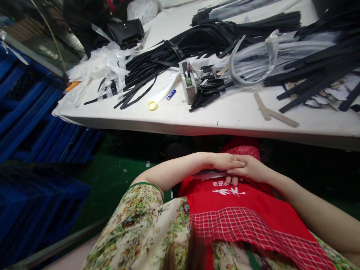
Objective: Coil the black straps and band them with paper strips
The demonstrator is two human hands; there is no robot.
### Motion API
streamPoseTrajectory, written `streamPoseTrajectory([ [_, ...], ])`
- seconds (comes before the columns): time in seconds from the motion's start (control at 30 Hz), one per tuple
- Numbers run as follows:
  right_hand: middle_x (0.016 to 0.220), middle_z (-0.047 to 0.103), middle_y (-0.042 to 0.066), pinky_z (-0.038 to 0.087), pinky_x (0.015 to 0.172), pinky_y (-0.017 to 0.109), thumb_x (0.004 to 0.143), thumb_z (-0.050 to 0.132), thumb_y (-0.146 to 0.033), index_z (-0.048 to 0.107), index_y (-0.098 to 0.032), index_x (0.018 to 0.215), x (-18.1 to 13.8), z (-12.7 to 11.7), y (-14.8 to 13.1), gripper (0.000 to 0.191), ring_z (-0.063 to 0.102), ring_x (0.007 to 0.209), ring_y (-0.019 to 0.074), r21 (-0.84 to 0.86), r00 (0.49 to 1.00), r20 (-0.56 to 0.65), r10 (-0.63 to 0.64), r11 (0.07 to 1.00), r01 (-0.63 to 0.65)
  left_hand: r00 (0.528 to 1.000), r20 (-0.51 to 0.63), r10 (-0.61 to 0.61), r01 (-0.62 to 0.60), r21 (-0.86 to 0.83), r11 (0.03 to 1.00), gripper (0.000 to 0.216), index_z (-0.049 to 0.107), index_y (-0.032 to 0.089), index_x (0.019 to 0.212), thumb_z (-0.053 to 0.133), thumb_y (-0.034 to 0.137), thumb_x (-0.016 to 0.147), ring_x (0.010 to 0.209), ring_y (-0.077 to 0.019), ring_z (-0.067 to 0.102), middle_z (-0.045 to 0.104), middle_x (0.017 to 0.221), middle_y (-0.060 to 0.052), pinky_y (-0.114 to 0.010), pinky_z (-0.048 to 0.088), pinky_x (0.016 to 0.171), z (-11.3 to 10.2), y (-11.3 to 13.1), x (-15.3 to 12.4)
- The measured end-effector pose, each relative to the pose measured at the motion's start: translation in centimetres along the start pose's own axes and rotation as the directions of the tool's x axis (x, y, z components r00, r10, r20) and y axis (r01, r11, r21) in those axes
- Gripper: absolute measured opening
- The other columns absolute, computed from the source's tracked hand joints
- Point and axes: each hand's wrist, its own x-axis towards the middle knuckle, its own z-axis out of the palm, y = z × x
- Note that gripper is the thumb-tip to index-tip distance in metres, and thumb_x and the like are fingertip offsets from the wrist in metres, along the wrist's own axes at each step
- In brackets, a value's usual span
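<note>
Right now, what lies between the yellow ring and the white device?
In the head view, a small blue item, perhaps a battery, lies between the yellow ring and the white device.

One tabletop (236, 119), one apron (261, 206), one left hand (225, 161) and one right hand (251, 167) show. The tabletop bears one dispenser (189, 85), one yellow ring (152, 109), one blue stick (171, 95) and, by its front edge, two brown strips (284, 118). Black strips (194, 39) are too many to count.

Left hand (223, 161), right hand (252, 167) together (overlapped)
</note>
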Motion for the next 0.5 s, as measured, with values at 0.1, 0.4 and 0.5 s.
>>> streamPoseTrajectory([
  [0.1,0.090,0.076,0.006,0.057,0.072,0.032,0.082,0.065,-0.050,0.072,-0.018,0.103,-0.9,-1.8,0.5,0.039,0.071,0.081,0.0253,-0.124,0.995,-0.083,-0.056,0.991,0.046,0.992,0.087,-0.095,0.111,-0.212,0.971,0.042,0.074,0.020,0.074,0.055,0.055,0.087,0.055,-0.0151,0.061,0.068,0.060,-0.001,-0.027,0.052,0.065,-0.9,0.2,-1.4],
  [0.4,0.095,0.075,0.011,0.057,0.084,0.045,0.079,0.061,-0.065,0.078,-0.017,0.095,-4.3,-9.2,4.3,0.054,0.069,0.087,0.0340,-0.115,0.965,-0.261,-0.030,0.993,0.000,0.967,0.140,-0.212,0.247,-0.327,0.912,0.039,0.067,0.015,0.074,0.064,0.052,0.082,0.037,-0.0108,0.040,0.047,0.043,0.003,-0.024,0.042,0.042,-6.2,-0.2,-9.6],
  [0.5,0.101,0.074,0.010,0.055,0.088,0.044,0.083,0.058,-0.063,0.074,-0.017,0.106,-4.1,-8.9,4.0,0.054,0.068,0.094,0.0343,-0.198,0.976,-0.182,-0.124,0.976,0.087,0.998,-0.030,-0.054,0.027,-0.574,0.819,0.041,0.057,0.016,0.066,0.051,0.047,0.092,0.030,-0.0069,0.026,0.036,0.038,0.007,-0.020,0.034,0.036,-6.2,1.4,-9.5],
])
